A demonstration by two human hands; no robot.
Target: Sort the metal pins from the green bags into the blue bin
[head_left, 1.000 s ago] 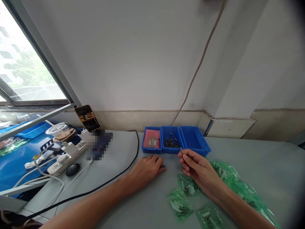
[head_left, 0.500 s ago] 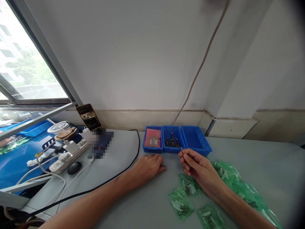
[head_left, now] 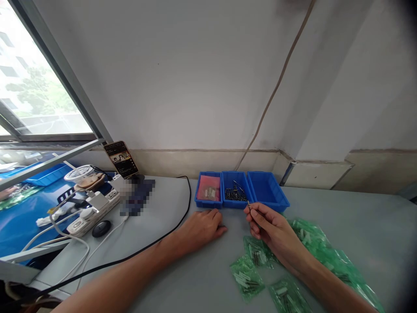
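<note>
My right hand is closed in a pinch on a thin metal screw, whose tip sticks up past the fingers. Just beyond it stands the middle blue bin, which has a heap of dark metal screws in it. My left hand rests palm down on the table, thumb apart and fingers loosely bent, with nothing seen in it. It lies in front of the left blue bin, where a pink bag and a small clear bag lie. Beside them is the right blue bin.
Small green bags of metal and white parts lie near my right forearm, with a longer heap of green bags to the right. On the left are a black cable, a mouse, a power strip and a propped phone.
</note>
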